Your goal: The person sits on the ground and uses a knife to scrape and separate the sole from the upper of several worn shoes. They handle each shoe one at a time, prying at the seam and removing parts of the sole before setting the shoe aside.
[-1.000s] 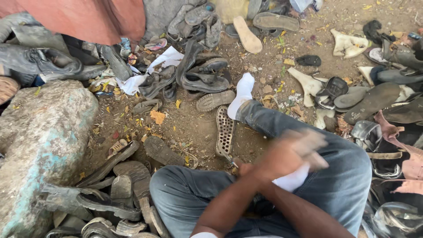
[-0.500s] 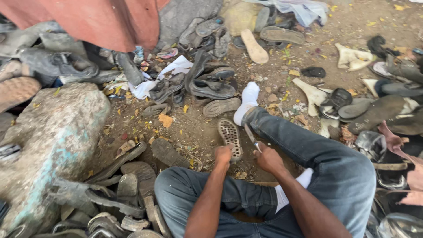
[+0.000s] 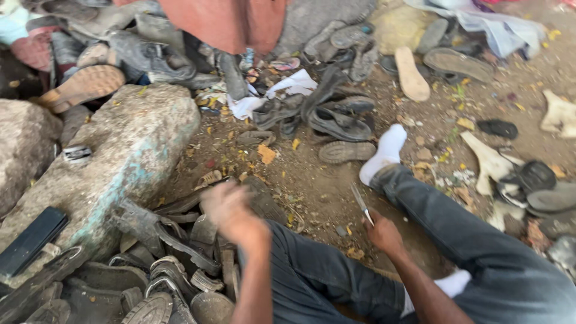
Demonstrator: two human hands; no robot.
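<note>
I see the right hand (image 3: 384,233) closed around a short knife (image 3: 362,205), its thin grey blade pointing up just beside the white-socked foot (image 3: 384,153). Left of the knife, the left hand (image 3: 225,204) blurs over dark shoe soles (image 3: 180,240); I cannot tell its grip.

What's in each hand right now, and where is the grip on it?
The right hand holds a knife by its handle end, blade pointing up. The left hand is blurred over the pile of soles; any hold cannot be told.
</note>
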